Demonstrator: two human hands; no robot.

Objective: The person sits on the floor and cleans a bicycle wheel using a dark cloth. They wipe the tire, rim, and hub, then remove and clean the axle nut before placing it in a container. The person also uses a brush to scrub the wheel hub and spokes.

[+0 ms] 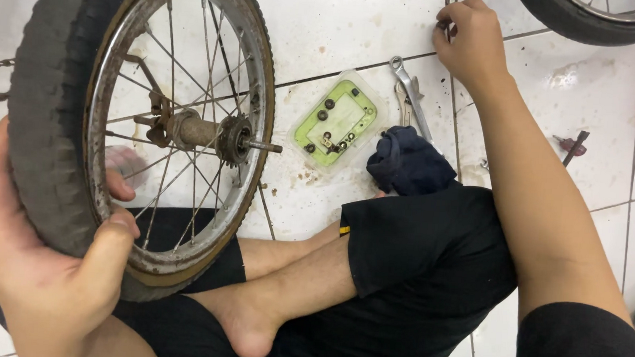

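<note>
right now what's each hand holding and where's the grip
The left hand holds the small bicycle wheel upright by its tyre and rim. The right hand pinches something small on the floor; too hidden to identify.

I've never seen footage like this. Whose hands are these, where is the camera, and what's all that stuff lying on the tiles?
There is no machine here. The single picture comes from a camera worn on a person's head, looking down at their own hands and crossed legs as they sit on a white tiled floor. The left hand grips the tyre of a small spoked bicycle wheel, holding it upright. The right hand reaches out to the floor and pinches something small and metallic; what it is cannot be told. Between them lie a green-lined plastic tray of small nuts, a metal spanner and a dark cloth. Another wheel shows at the top right.
</note>
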